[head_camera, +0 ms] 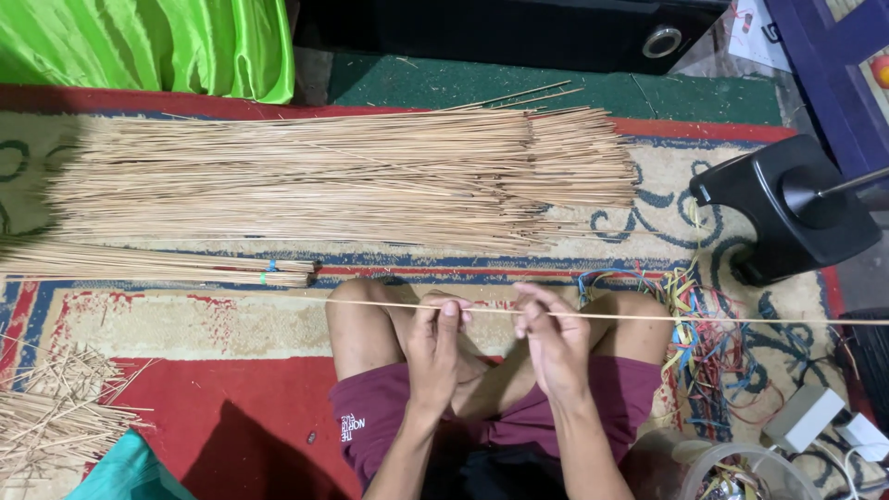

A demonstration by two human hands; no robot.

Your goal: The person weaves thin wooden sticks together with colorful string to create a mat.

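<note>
I sit cross-legged on a patterned rug. My left hand [435, 338] and my right hand [551, 333] both pinch one long thin pale stick [704, 319] that runs level across my knees from left to far right. A wide heap of the same sticks [343, 176] lies on the rug just beyond my legs. A tied bundle of sticks [157, 264] with a blue band lies at the left, near the heap.
Short stick offcuts [56, 412] lie at the lower left. A tangle of coloured strings [708, 343] sits to my right. A black stand base [787, 208] is at the right. A clear plastic tub [732, 472] stands at the bottom right. Green cloth [148, 42] hangs top left.
</note>
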